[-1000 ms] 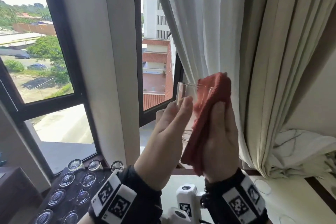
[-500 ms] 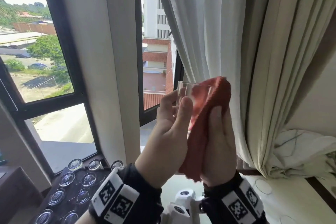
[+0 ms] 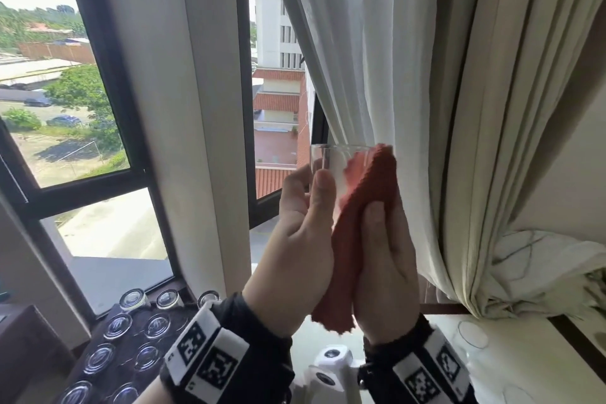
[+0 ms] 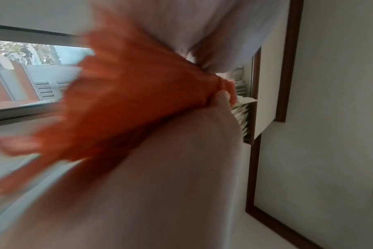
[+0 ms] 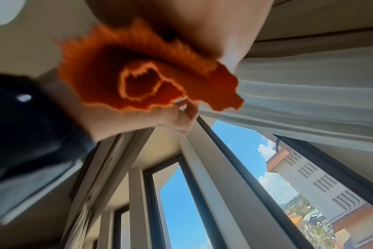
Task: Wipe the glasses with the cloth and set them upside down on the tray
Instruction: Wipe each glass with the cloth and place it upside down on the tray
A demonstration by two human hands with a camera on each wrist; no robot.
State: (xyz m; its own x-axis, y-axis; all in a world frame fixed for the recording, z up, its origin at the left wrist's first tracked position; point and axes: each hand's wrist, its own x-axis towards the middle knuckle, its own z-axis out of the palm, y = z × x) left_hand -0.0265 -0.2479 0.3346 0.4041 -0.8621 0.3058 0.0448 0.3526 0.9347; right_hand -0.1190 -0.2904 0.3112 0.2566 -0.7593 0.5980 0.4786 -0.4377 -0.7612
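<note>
My left hand (image 3: 295, 239) grips the glass (image 3: 331, 170), thumb and fingers curled round its lower wall, rim up, before the curtain (image 3: 410, 75). My right hand (image 3: 383, 266) clasps the red cloth (image 3: 364, 200) against the glass's right side. The tray (image 3: 108, 354) of upturned glasses lies below, left of the curtain.

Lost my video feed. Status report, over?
Left hand grips glass. Right hand presses red cloth on it. Curtain close behind.
</note>
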